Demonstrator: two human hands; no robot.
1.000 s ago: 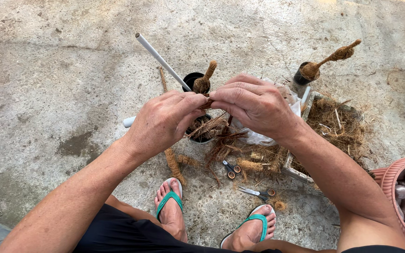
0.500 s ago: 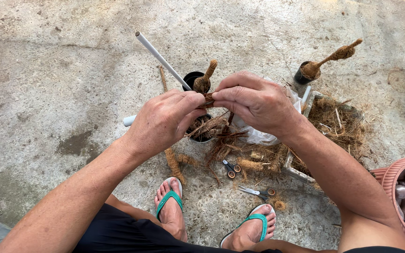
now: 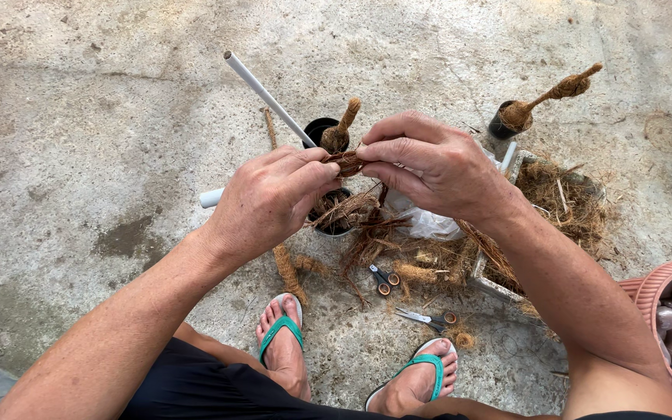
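A: Hands?
B: Left hand (image 3: 270, 201) and right hand (image 3: 429, 167) meet at centre, above the ground. Fingertips of both pinch one small tuft of brown fibre (image 3: 348, 162) between them; fingers curled, not spread.

A: What lies below?
B: A black pot (image 3: 334, 211) packed with fibre, directly under the tuft. A white pipe (image 3: 266, 96) slants up to the far left from behind the left hand.

A: Surroundings?
B: A loose fibre pile (image 3: 421, 257) near the feet, two scissors (image 3: 385, 280) on the concrete beside it. A tray (image 3: 499, 288) of fibre to the right. A pink basket (image 3: 651, 292) at the right edge. Far right, a fibre-wrapped stick (image 3: 561, 89) leans in a pot.
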